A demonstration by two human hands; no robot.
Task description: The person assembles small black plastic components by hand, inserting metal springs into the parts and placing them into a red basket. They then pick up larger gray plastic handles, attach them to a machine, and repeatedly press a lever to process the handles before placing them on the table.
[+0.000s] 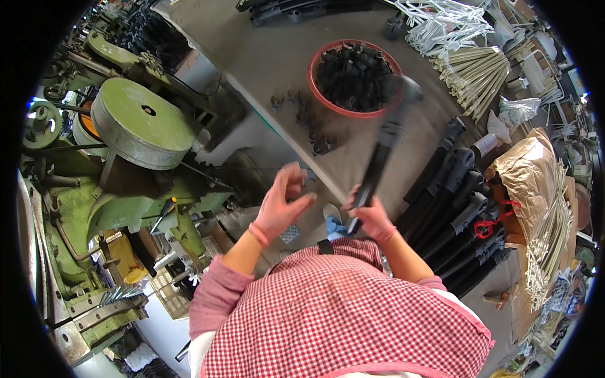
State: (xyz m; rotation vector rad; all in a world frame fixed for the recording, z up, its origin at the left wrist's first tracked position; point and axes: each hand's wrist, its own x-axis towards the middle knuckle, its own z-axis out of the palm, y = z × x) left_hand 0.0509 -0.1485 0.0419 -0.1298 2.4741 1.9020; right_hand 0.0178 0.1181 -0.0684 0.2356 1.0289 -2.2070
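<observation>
My right hand (373, 220) is wrapped round the lower end of a long black tube (377, 165). The tube tilts up and away over the table, and its far end, with a fitting on it, is smeared by motion. My left hand (280, 205) hangs in the air left of the table edge, thumb apart from the fingers, holding nothing. Beyond the tube stands a red round basket (312, 87) heaped with small black fittings (353, 74). Several loose black fittings (320, 140) stand on the table left of the basket. To the right lies a pile of similar black tubes (450, 183).
A green machine with a large wheel (142, 120) fills the left side. The table (277, 50) has its edge running diagonally before me. Bundles of white (450, 25) and cream rods (472, 79), brown wrapping paper (526, 167) and a red tie (484, 228) lie at the right.
</observation>
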